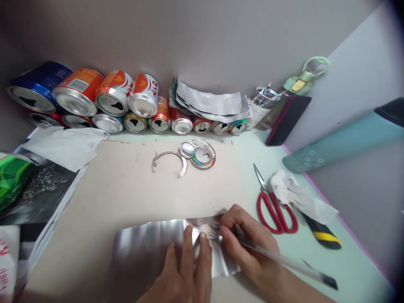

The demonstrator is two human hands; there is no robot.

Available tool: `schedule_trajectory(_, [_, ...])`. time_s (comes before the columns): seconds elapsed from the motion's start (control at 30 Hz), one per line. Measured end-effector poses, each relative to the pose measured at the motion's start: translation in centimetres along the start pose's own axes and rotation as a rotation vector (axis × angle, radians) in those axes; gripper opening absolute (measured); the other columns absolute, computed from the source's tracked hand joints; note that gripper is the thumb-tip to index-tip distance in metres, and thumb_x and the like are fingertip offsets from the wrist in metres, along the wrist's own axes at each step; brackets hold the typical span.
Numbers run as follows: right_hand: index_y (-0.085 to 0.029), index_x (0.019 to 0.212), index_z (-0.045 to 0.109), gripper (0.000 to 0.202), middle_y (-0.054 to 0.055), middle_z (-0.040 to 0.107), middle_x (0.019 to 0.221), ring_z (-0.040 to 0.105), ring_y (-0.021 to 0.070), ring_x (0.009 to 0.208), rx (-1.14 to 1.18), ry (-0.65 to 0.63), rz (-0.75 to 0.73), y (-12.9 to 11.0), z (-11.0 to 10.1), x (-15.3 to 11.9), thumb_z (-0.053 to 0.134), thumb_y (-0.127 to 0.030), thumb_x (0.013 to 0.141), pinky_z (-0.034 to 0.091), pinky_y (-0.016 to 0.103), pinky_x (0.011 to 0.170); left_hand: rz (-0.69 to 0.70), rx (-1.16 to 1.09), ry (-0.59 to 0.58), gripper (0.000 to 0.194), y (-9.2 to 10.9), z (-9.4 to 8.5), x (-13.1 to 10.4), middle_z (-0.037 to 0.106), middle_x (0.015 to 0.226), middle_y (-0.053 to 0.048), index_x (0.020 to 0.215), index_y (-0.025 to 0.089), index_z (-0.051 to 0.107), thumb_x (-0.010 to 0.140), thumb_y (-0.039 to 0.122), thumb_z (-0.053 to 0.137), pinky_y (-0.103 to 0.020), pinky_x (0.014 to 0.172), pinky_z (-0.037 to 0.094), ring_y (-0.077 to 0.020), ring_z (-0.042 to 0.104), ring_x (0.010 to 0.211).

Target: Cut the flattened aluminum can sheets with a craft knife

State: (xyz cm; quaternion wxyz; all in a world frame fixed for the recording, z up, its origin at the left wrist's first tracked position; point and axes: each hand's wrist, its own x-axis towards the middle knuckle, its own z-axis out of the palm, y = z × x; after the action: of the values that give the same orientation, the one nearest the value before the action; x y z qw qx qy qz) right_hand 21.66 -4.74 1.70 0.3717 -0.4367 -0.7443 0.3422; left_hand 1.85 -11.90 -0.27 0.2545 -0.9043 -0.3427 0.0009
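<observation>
A sheet of silvery metal [142, 248], seemingly cut from a drink can, lies flat at the front of the table. My left hand [187, 269] presses on it with the fingers stretched out and apart. A pen [284, 261] with a clear barrel and dark end is gripped in my right hand [252, 244], its tip down on the sheet near my left fingertips. Just there, a small patterned patch [208, 230] shows on the metal; its details are too fine to make out.
Beyond the sheet lie cut can ends [202, 155] and a curved metal strip [170, 155]. Red-handled scissors [277, 214], crumpled tissue [296, 193] and a black-and-yellow handle [326, 237] are at right. Stacked cans [115, 94] line the wall, with metal sheets [211, 101] on some. A teal bottle [344, 139] leans right.
</observation>
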Motion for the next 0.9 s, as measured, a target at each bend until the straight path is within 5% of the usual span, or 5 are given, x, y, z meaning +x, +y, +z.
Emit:
schedule_trajectory(0.27, [-0.022, 0.077, 0.055, 0.020, 0.000, 0.059, 0.069, 0.052, 0.0155, 0.060, 0.066, -0.098, 0.172, 0.64, 0.28, 0.53, 0.056, -0.024, 0.097, 0.043, 0.027, 0.054, 0.016, 0.038, 0.024, 0.042, -0.55, -0.02, 0.27, 0.061, 0.141, -0.009, 0.133, 0.022, 0.066, 0.098, 0.042, 0.054, -0.036, 0.085, 0.051, -0.0296, 0.065, 0.119])
schedule_trajectory(0.9, [-0.022, 0.078, 0.052, 0.020, 0.001, 0.060, 0.073, 0.053, 0.0159, 0.064, 0.062, -0.144, 0.175, 0.51, 0.38, 0.69, 0.053, -0.024, 0.098, 0.043, 0.028, 0.058, -0.041, -0.050, 0.001, 0.039, 0.15, -0.30, 0.31, 0.064, 0.141, -0.011, 0.133, 0.020, 0.068, 0.097, 0.034, 0.060, -0.037, 0.086, 0.054, -0.0321, 0.065, 0.122])
